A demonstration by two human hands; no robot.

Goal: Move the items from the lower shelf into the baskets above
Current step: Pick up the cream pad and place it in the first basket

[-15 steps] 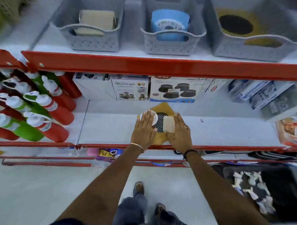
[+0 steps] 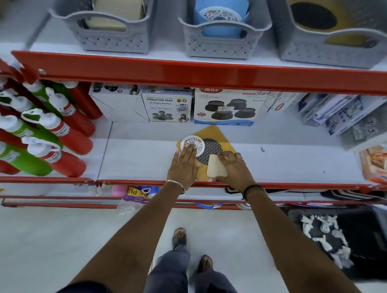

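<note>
Left hand (image 2: 184, 162) presses round coaster (image 2: 189, 143); right hand (image 2: 236, 169) grips beige pad (image 2: 216, 167).

Baskets (image 2: 113, 37): grey matt plastic, perforated weave pattern. Shelf rail (image 2: 212, 75): glossy red metal. Shelf (image 2: 144, 157): smooth white. Bottles (image 2: 66, 131): glossy plastic. Boxes (image 2: 224, 108): printed card.

One wide-angle camera, worn on the person's head, is looking forward and steeply down at a store shelving unit from close standing range. The red shelf edge (image 2: 212, 75) is crossing the upper frame, bowing slightly from lens distortion. Grey baskets (image 2: 113, 41) are sitting along the top, seen from above. The lower shelf (image 2: 144, 157) is lying mid-frame at arm's reach. Both forearms are stretching up from the bottom edge, and the person's feet (image 2: 180, 235) are showing directly below on the floor. No second view is overlapping.
</note>
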